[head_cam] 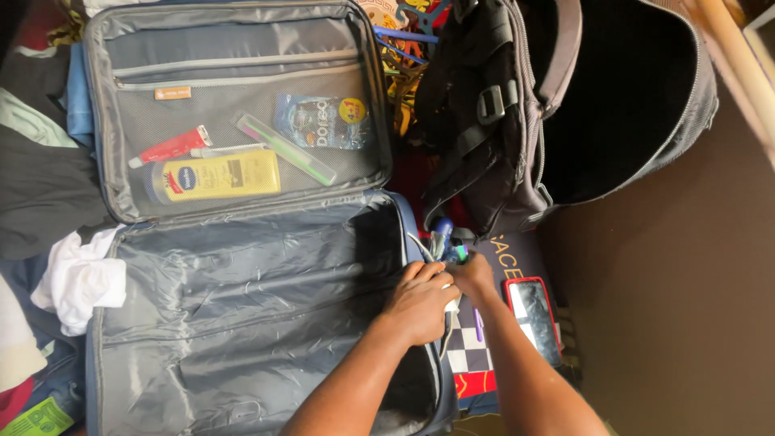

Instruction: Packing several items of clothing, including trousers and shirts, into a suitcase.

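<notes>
We're seeing white cloth (79,282) bunched at far left, beside the open grey suitcase (242,323). Its lid's mesh pocket (242,129) is holding a red tube (171,148), yellow lotion bottle (215,175), green toothbrush (284,148) & a blue snack packet (321,121); main compartment is lined w/ crinkled grey fabric. Our left hand (420,305) is curling closed over the suitcase's right edge, fingers pinching something small, can't tell what. Our right hand (472,274) is touching it, closed on small items incl. a blue-capped thing (442,228). Both forearms are angling up from bottom centre. Red-cased phone (533,316) is lying just right; black backpack (565,105) is gaping open above.
</notes>
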